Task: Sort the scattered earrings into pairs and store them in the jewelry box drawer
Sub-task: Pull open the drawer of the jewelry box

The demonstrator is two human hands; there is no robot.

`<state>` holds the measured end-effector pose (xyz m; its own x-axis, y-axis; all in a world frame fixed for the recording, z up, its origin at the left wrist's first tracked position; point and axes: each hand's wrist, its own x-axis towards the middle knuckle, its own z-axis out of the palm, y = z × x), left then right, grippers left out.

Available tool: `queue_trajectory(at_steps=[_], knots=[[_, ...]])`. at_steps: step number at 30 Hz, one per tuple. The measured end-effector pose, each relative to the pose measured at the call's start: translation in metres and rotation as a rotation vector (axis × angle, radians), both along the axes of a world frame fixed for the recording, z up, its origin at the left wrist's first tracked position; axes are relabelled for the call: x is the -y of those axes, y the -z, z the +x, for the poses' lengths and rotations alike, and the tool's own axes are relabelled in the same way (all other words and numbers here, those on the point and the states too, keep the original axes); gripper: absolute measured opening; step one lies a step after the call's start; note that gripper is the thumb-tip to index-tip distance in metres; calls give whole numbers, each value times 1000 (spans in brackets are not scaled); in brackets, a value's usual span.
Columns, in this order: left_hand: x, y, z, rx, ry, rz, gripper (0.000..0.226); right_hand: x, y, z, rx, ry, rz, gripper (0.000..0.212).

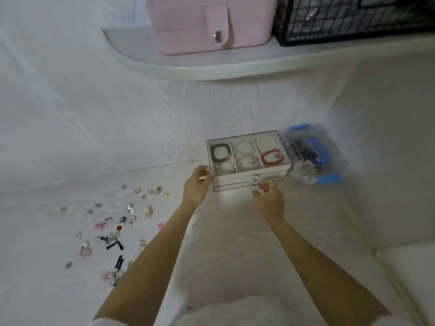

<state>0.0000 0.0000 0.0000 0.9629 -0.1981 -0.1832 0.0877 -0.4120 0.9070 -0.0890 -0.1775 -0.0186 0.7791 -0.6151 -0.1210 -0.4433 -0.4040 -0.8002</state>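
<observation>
A clear jewelry box (270, 176) with three shut drawers stands on the white surface against the wall; bracelets lie in its top tray. My left hand (196, 187) rests against the box's left front corner, fingers curled on its side. At the front of the box my right hand (267, 196) has its fingertips at the small knobs (253, 181) of the lower drawers. Several earrings (117, 231) lie scattered on the surface to the left, pink, silver and black ones among them.
A clear plastic case with blue latches (316, 158) sits right of the jewelry box, touching it. Above, a curved white shelf (211, 69) carries a pink jewelry case (207, 24) and a black wire basket (353, 17). A white block (409, 267) lies at lower right.
</observation>
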Motion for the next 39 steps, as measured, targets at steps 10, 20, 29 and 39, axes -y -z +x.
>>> queue_trajectory(at_steps=[10, 20, 29, 39], knots=[[3, 14, 8, 52, -95, -51, 24, -4, 14, 35, -253, 102, -53, 33], [5, 9, -1, 67, -90, -31, 34, -4, 29, -49, -200, 27, -72, 29], [7, 7, -5, 99, -127, -29, 37, -3, 32, -75, -161, -19, -52, 29], [9, 17, -17, 40, -82, 67, 47, -10, 35, -84, -165, -10, -21, 27]])
